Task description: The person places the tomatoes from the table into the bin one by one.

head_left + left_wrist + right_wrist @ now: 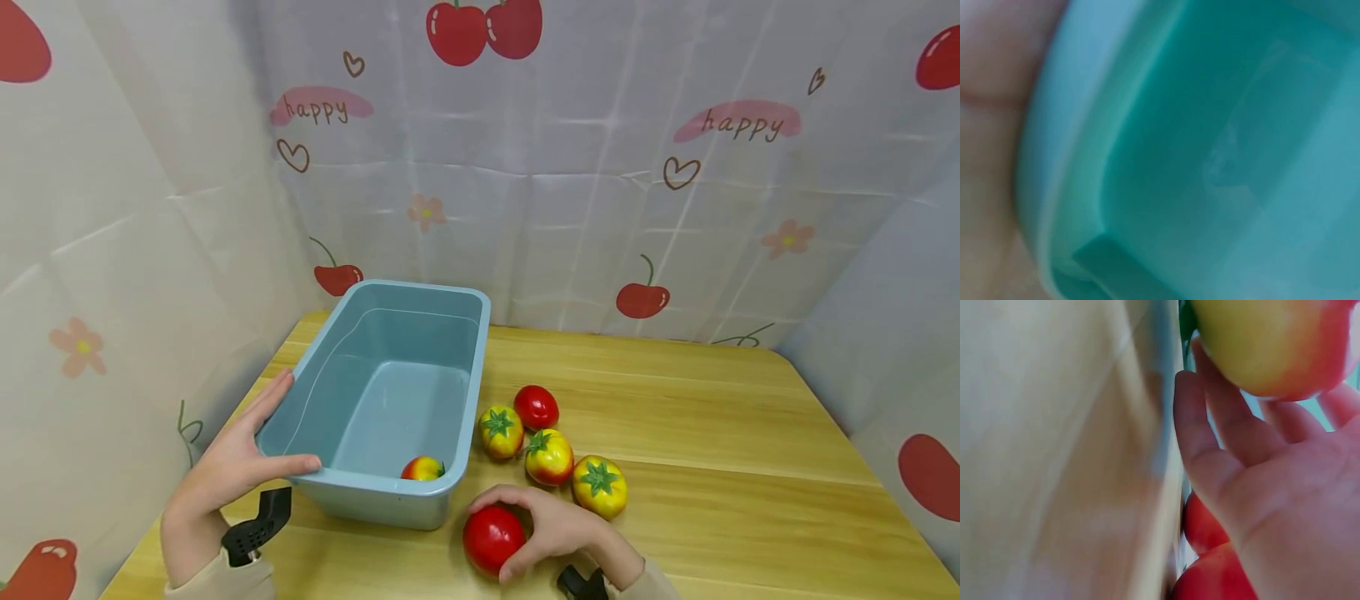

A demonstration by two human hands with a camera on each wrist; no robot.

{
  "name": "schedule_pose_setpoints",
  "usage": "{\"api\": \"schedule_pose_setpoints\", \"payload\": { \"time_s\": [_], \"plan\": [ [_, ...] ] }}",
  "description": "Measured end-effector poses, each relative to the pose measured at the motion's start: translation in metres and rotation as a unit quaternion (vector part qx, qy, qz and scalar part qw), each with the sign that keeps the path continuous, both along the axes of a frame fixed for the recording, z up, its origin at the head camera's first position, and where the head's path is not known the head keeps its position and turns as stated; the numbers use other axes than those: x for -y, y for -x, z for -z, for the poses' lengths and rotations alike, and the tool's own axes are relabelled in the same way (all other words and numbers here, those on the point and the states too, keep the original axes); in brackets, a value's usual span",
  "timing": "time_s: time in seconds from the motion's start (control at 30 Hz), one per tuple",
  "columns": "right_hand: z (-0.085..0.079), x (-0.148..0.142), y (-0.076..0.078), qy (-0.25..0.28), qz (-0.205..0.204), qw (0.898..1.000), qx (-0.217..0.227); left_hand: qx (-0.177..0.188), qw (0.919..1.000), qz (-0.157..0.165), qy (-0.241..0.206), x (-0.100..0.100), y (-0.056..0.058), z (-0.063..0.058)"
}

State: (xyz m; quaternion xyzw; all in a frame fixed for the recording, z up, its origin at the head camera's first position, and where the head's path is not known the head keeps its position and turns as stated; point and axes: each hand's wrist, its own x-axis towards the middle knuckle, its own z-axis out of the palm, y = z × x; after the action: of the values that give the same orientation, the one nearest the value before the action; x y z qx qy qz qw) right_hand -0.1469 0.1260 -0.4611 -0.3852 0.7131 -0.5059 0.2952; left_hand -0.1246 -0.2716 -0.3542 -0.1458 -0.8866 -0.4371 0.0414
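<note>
My left hand (232,458) holds the near left corner of a blue plastic bin (468,417), thumb along the front rim and fingers on the left side. In the left wrist view, part of that hand (991,144) lies against the bin's wall (1079,125). Just right of the bin, my right hand (551,525) curls round a red tomato (492,540) at table level. The right wrist view shows the tomato's yellow-and-red underside (1272,347) against the fingers. Inside the bin, at its near right corner, lies one red-and-yellow tomato (422,468).
Beyond my right hand, three yellow tomatoes with green leaf tops, one of them a yellow tomato (549,457), cluster with a red tomato (536,407). They lie right of the bin on the wooden table (720,425). A printed curtain (555,208) hangs behind and beside the table.
</note>
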Motion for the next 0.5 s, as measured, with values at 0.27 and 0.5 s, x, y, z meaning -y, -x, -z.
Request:
{"api": "schedule_pose_setpoints", "payload": {
  "time_s": [0.27, 0.5],
  "plan": [
    [-0.008, -0.001, 0.002, 0.012, 0.018, 0.999, -0.034, 0.000, 1.0000, 0.001, 0.001, 0.001, 0.001, 0.001],
    [-0.019, 0.000, 0.005, 0.038, 0.022, 0.997, -0.061, 0.001, 1.0000, -0.003, 0.006, 0.001, 0.000, 0.001]
  ]
}}
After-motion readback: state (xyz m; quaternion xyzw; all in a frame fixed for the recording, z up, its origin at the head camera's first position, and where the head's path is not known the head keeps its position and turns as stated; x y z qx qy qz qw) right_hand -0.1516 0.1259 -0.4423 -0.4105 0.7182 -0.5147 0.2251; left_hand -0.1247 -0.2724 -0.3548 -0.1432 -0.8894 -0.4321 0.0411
